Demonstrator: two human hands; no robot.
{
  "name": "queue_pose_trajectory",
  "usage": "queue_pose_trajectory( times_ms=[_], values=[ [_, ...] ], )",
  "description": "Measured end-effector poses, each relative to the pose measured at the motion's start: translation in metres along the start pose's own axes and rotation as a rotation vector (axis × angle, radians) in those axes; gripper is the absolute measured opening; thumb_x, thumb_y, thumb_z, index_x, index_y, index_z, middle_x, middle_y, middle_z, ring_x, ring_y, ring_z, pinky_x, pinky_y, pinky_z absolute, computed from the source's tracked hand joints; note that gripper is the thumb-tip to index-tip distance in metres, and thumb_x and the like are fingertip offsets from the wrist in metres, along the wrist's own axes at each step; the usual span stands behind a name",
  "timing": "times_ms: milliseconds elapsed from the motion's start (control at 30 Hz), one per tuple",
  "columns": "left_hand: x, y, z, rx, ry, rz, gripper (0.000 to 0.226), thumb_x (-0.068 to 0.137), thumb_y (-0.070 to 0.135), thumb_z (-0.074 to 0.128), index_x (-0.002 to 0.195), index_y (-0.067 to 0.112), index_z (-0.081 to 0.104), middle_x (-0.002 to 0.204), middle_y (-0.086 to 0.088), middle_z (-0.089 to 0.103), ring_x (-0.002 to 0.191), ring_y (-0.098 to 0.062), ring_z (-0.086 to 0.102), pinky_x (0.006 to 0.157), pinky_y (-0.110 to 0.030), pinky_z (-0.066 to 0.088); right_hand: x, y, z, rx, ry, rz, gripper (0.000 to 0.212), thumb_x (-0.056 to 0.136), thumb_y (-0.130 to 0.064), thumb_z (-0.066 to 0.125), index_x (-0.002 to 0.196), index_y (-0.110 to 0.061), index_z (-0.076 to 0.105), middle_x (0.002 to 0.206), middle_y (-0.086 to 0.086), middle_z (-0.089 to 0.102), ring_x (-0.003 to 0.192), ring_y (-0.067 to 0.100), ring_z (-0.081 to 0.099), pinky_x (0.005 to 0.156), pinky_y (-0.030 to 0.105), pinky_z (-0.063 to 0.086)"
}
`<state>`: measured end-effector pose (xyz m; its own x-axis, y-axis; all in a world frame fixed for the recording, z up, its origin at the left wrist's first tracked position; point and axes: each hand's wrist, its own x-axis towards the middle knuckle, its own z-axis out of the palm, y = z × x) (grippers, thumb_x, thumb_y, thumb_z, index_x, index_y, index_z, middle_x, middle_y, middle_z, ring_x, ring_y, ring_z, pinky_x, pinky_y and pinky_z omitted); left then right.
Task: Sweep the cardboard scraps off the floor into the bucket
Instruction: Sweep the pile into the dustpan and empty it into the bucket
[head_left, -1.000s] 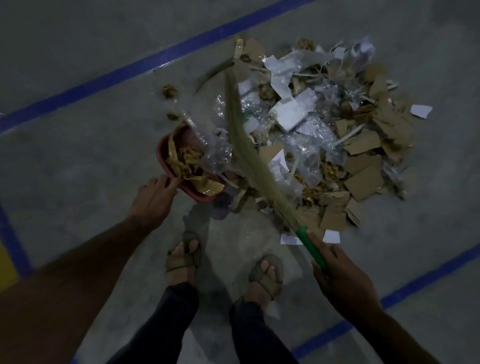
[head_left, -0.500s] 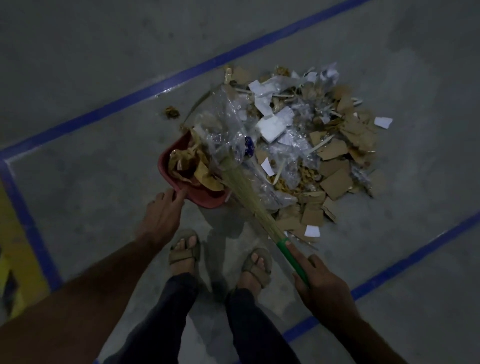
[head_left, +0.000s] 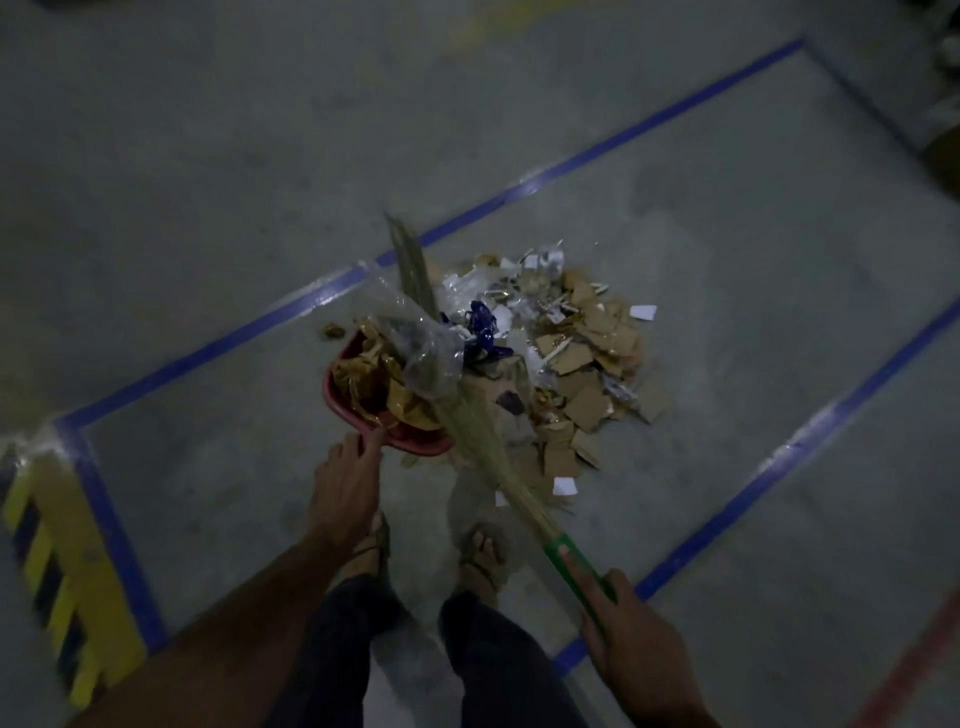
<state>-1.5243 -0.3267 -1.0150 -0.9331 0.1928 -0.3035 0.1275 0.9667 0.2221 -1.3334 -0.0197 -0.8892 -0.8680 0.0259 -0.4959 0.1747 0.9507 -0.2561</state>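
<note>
A red bucket (head_left: 340, 402) lies tipped on the grey floor, its mouth toward a heap of cardboard scraps (head_left: 587, 374), paper and clear plastic. Brown scraps and a plastic sheet (head_left: 426, 348) fill its opening. My left hand (head_left: 345, 486) holds the bucket's near rim, fingers on the edge. My right hand (head_left: 631, 642) grips the green handle of a grass broom (head_left: 467, 415), index finger laid along the handle. The bristles slant up and left, lifted over the bucket's mouth, their tip above the pile's far edge.
Blue tape lines (head_left: 550, 176) frame the floor patch. A yellow and black striped block (head_left: 62, 566) stands at the left corner. My two sandalled feet (head_left: 483, 556) stand just behind the bucket. A small scrap (head_left: 332, 331) lies left of the bucket. Dark objects sit at far right.
The view has pulled back and the pile looks smaller. The broom dragged plastic and scraps left into the bucket, then its bristles lifted up over it. My left hand stayed at the rim.
</note>
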Motion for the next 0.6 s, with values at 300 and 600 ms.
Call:
queue_pose_trajectory(
  times_ms=[300, 600],
  values=[
    [-0.038, 0.04, -0.073, -0.047, 0.108, 0.094, 0.037, 0.102, 0.017, 0.05, 0.138, 0.024, 0.046, 0.107, -0.009, 0.056, 0.091, -0.029, 0.054, 0.07, -0.04, 0.046, -0.083, -0.025, -0.033, 0.017, 0.055, 0.121, 0.099, 0.092, -0.022, 0.058, 0.146, -0.061, -0.015, 0.093, -0.002, 0.043, 0.056, 0.014, 0.047, 0.046, 0.028, 0.039],
    [-0.084, 0.01, -0.148, -0.039, 0.195, 0.312, 0.041, 0.1, 0.012, 0.053, 0.14, 0.02, 0.047, 0.103, -0.011, 0.056, 0.087, -0.029, 0.054, 0.067, -0.038, 0.042, -0.166, -0.12, -0.024, -0.031, 0.197, 0.247, 0.098, 0.078, -0.029, 0.077, 0.155, -0.047, 0.019, 0.084, -0.006, 0.052, 0.053, 0.005, 0.027, 0.041, 0.018, 0.024]
  ],
)
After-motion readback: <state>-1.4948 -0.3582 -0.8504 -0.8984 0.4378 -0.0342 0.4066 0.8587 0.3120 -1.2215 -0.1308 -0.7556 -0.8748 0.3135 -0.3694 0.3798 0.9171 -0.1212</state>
